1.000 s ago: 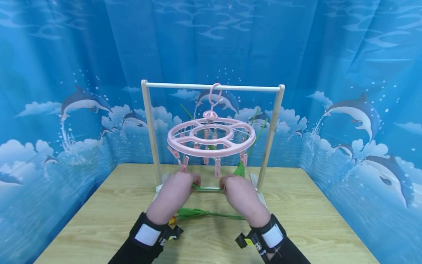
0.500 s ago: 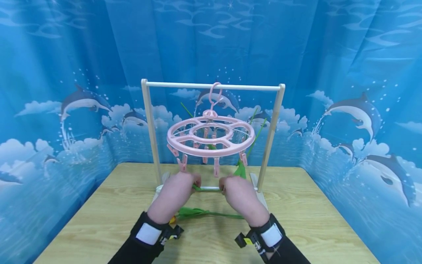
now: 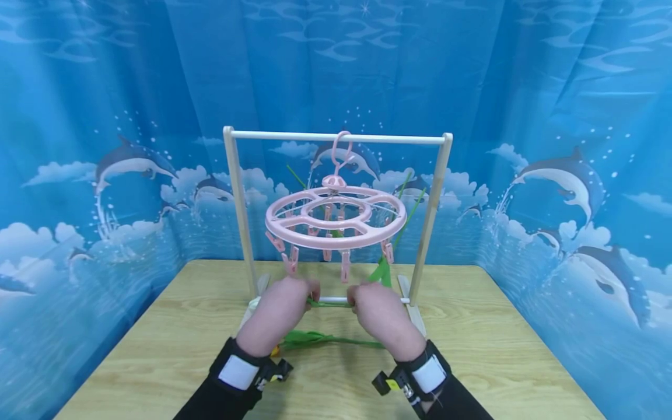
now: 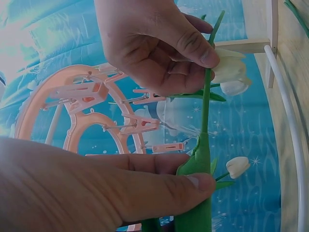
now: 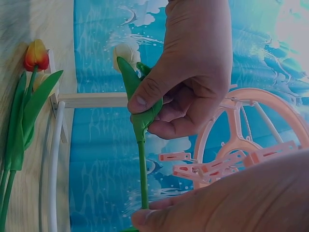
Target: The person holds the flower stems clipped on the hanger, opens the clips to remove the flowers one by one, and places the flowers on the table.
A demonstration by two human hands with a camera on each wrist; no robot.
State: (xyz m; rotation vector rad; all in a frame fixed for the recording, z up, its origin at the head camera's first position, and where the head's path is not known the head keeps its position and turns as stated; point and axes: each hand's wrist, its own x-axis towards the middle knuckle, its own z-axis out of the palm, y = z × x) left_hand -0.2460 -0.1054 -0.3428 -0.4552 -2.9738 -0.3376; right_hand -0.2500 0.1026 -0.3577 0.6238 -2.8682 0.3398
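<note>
Both hands hold one artificial tulip level below a pink clip hanger (image 3: 336, 233). My left hand (image 3: 283, 294) grips its green leaves (image 4: 193, 208) between thumb and fingers. My right hand (image 3: 377, 300) pinches the bare stem (image 4: 205, 111) near its end, and the stem tip pokes out past the fingers. A white bloom (image 5: 126, 54) shows just beyond the leaves in the right wrist view. Several pink clothespins (image 3: 345, 265) dangle from the hanger's ring close above the hands. White tulips (image 4: 238, 166) hang head down behind, their green stems (image 3: 412, 216) rising past the ring.
A wooden rack (image 3: 429, 221) with a white top rod (image 3: 283, 136) carries the hanger. Its low white rod (image 3: 336, 300) runs behind the hands. An orange tulip (image 5: 36, 57) lies on the wood-grain table (image 3: 488, 350) in front. A dolphin-print curtain (image 3: 157, 87) surrounds the table.
Both hands keep their hold on the tulip, with almost no motion. The right hand and forearm have shifted very slightly left.
</note>
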